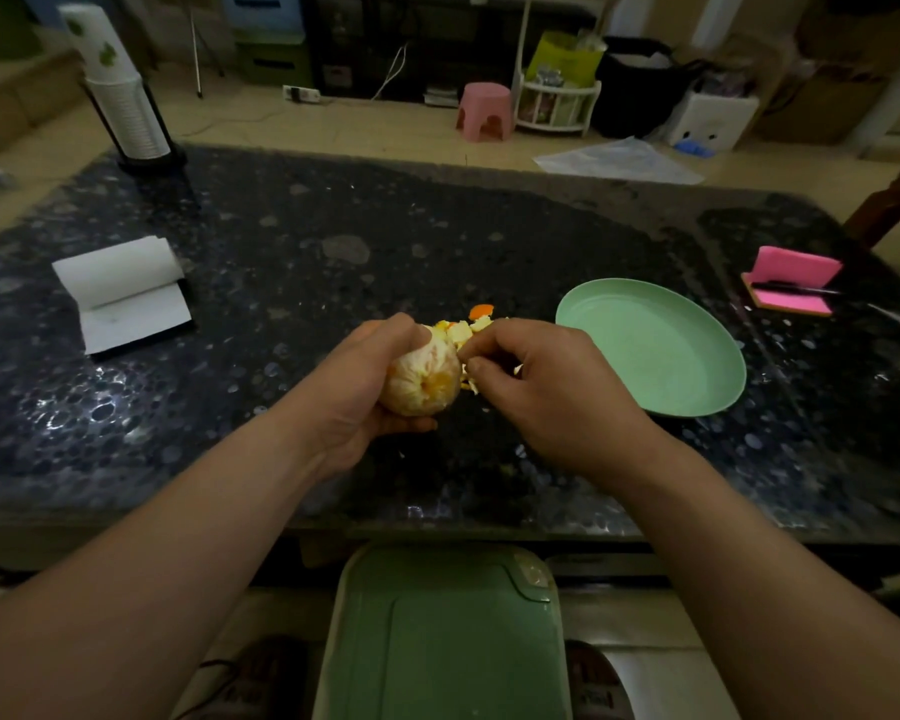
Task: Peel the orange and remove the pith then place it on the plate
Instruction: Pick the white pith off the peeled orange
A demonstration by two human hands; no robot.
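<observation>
My left hand (357, 387) grips a mostly peeled orange (423, 380), pale with pith and a patch of bare flesh facing me, held just above the dark speckled table (281, 283). My right hand (541, 387) is at the orange's right side, its thumb and fingertips pinching a small piece of pith. A pile of peel scraps (468, 327) lies on the table just behind the hands. The light green plate (655, 350) sits to the right with nothing on it.
A roll of paper towel (120, 288) lies at the left. A stack of cups in a holder (120, 96) stands at the far left corner. A pink notepad with a pen (791, 285) sits far right. A green stool (442, 636) is below the table's near edge.
</observation>
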